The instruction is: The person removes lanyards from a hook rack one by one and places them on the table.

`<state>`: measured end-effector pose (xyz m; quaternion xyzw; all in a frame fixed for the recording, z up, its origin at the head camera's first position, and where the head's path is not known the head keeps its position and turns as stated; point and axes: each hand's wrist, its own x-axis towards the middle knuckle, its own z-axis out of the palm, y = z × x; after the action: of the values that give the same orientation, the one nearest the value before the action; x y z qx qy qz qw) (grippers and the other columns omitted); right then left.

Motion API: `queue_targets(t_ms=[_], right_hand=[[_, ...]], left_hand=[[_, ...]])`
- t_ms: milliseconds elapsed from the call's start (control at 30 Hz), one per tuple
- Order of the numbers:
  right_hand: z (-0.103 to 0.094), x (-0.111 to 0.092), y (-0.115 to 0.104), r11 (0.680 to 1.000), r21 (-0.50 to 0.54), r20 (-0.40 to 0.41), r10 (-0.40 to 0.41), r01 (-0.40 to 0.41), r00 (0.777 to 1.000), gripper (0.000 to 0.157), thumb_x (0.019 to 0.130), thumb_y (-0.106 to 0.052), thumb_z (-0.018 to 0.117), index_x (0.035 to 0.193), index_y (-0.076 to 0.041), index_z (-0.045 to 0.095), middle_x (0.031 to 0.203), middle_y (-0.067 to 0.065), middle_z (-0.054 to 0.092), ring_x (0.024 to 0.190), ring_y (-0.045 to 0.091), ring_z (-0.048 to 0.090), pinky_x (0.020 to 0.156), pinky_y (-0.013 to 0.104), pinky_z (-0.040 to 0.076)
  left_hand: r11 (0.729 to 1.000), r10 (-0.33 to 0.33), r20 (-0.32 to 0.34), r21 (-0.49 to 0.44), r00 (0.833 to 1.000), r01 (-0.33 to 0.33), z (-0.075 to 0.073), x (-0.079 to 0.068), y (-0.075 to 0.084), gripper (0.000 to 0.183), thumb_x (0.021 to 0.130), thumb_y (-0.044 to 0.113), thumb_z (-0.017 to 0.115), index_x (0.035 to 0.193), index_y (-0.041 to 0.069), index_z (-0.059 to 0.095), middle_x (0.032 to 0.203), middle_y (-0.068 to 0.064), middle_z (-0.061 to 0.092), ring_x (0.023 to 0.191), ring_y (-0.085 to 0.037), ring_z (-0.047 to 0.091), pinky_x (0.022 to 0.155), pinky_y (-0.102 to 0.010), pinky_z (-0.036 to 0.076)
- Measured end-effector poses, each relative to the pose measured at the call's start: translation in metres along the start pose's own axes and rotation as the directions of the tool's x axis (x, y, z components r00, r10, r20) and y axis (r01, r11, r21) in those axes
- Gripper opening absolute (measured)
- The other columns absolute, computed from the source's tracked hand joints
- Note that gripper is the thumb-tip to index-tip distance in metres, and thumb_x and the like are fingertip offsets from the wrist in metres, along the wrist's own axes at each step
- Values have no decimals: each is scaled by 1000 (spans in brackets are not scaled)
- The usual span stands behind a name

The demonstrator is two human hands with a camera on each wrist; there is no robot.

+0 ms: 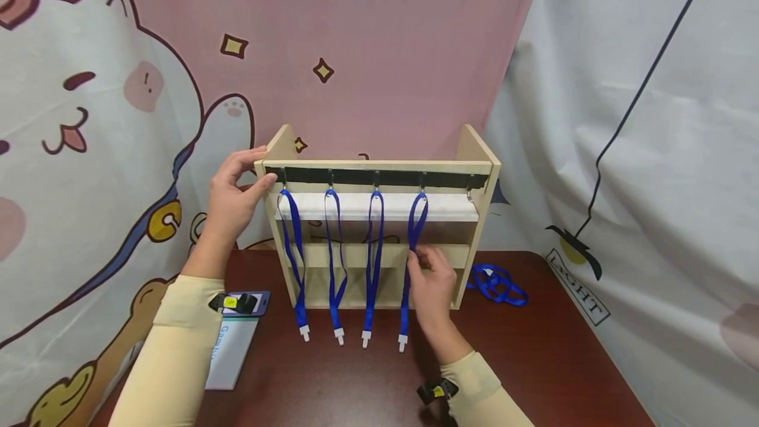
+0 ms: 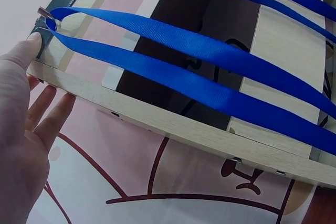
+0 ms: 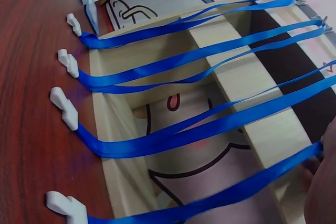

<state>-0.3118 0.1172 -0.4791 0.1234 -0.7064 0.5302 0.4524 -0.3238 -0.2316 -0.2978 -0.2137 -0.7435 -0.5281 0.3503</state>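
Several blue lanyards with white plastic clips hang in a row from metal hooks on the black strip (image 1: 354, 178) of a wooden rack (image 1: 479, 216). My left hand (image 1: 233, 193) grips the rack's upper left corner. In the left wrist view its thumb (image 2: 34, 42) lies on the strip's end, with the other fingers against the side board. My right hand (image 1: 434, 280) pinches the rightmost hanging lanyard (image 1: 418, 219) below its loop, where the two straps come together. That lanyard's clip (image 1: 402, 342) dangles under the hand. To its right is a bare hook (image 1: 471, 184).
A coiled blue lanyard (image 1: 499, 284) lies on the dark red table (image 1: 332, 381) right of the rack. At the left, a white box (image 1: 233, 353) and a blue-framed card holder (image 1: 259, 303) lie beside my left forearm. Printed cloth hangs behind and at both sides.
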Motion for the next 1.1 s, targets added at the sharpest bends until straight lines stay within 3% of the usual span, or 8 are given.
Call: queue_targets(t_ms=[67,167,300,600,1100], right_hand=[[-2,4,-12,999,35,10,-11,11,1000,2,96,6,78,95,5,79,88,14,76,77,28,71,75,12,54],[-6,12,-34,996,82,24,-35,33,999,10,91,18,75,91,8,76,84,19,73,74,29,68,74,11,52],[-12,20,-50,993,116,49,-43,37,998,12,90,22,74,88,10,73,82,22,71,74,24,65,73,11,51],[-20,40,-74,988,154,72,-43,32,996,12,94,18,74,86,11,70,81,20,69,74,19,63,70,15,52],[-41,72,-108,973,196,63,-139,125,988,7,95,19,74,92,13,73,85,22,68,77,15,60,72,14,53]], left_hand=[[1000,3,0,-4,1000,-3,0,0,0,39,101,-3,77,139,-6,69,152,-17,62,120,-10,60,88,-13,58],[1000,7,2,-3,1000,-7,1,0,2,38,101,-3,77,139,-7,69,152,-17,62,120,-10,60,87,-13,58],[1000,8,6,7,1000,-8,1,-1,6,38,102,-3,77,139,-7,68,152,-18,62,120,-9,59,87,-12,58],[1000,15,10,6,1000,-15,1,-1,2,38,102,-3,76,139,-7,68,153,-18,61,118,-9,59,86,-12,58],[1000,9,12,-4,1000,-9,0,0,-2,37,103,-2,76,139,-7,68,153,-17,61,120,-10,59,87,-13,58]])
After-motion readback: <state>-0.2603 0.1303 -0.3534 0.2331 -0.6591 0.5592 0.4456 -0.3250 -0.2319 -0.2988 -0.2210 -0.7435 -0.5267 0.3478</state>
